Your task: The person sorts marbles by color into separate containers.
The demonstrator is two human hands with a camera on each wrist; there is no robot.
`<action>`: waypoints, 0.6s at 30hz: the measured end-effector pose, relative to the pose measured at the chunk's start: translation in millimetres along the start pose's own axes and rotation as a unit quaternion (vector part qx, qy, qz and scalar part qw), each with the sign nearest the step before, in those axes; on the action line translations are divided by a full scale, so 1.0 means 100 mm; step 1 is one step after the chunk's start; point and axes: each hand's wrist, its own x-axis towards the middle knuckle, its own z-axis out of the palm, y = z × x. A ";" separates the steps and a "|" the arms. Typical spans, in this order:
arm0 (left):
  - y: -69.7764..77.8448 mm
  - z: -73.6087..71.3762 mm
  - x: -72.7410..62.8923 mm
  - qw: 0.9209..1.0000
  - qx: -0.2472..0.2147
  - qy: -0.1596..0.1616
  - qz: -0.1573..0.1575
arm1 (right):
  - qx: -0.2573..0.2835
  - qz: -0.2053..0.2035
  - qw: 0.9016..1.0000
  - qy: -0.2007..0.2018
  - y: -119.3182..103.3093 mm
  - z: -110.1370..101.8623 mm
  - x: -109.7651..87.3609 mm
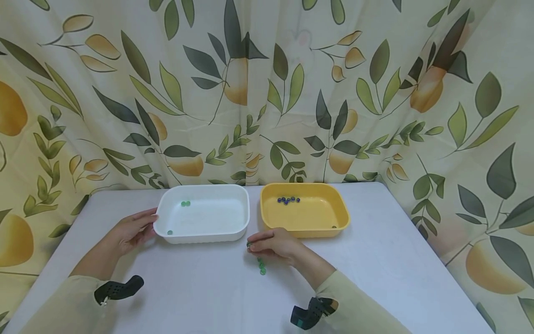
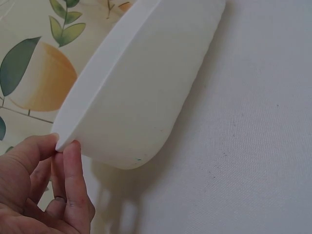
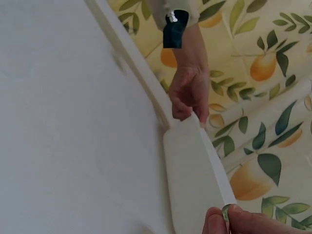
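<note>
My left hand (image 1: 134, 230) pinches the left rim of a white tray (image 1: 204, 237) between thumb and fingers; the left wrist view shows this rim grip closely. My right hand (image 1: 277, 246) pinches a small green glass marble (image 3: 225, 212) between thumb and fingertip, in front of the gap between the trays. Just below that hand, a short row of green marbles (image 1: 261, 266) lies on the table. Inside the white tray, two pale green marbles (image 1: 185, 203) sit at the back, and another green marble (image 1: 169, 232) lies near the front left corner.
A yellow tray (image 1: 304, 233) stands right of the white one. Several dark blue marbles (image 1: 288, 200) cluster toward its back, and a single small marble (image 1: 334, 227) lies near its front right corner. A white cloth covers the table (image 1: 200, 287); a fruit-patterned curtain (image 1: 267, 139) hangs behind.
</note>
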 end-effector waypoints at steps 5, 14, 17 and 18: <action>0.00 0.01 0.00 1.000 0.000 0.002 0.003 | 0.017 0.004 1.000 0.002 -0.09 0.05 0.05; 0.01 0.02 -0.02 1.000 0.003 0.003 0.002 | 0.022 0.008 1.000 0.021 -0.27 0.13 0.18; 0.02 0.02 -0.03 1.000 0.003 0.002 0.003 | 0.030 0.010 0.999 0.029 -0.34 0.16 0.23; 0.02 0.02 -0.03 1.000 0.002 0.002 0.003 | 0.033 0.011 0.999 0.031 -0.37 0.17 0.25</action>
